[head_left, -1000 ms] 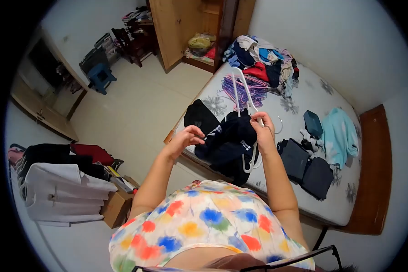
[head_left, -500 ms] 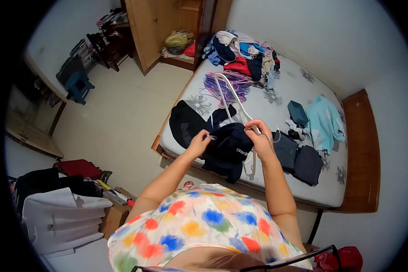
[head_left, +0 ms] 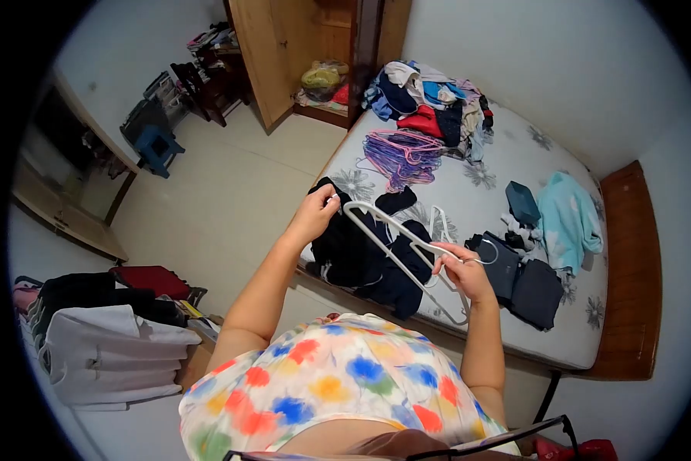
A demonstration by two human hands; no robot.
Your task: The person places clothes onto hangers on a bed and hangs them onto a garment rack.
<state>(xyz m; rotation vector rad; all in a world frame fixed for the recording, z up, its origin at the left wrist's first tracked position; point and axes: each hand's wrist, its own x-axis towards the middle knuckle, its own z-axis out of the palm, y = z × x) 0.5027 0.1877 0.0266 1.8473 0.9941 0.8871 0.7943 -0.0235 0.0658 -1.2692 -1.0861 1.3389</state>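
Pinches white hanger [head_left: 401, 229] between thumb and fingers of right hand [head_left: 467, 275], holding it slanted above dark clothes [head_left: 388, 292] at edge of bed [head_left: 514, 165]. Holds left hand [head_left: 313, 215] curled, with fingertips together, at black cloth [head_left: 336, 250]; cannot tell whether pinching any. Has pink and purple hangers [head_left: 404, 158] heaped farther along bed.

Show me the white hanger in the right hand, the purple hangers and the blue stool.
White hanger [head_left: 396, 224]: head view, on its upper bar.
Purple hangers [head_left: 404, 160]: head view, mid-pile.
Blue stool [head_left: 158, 141]: head view, on the seat.
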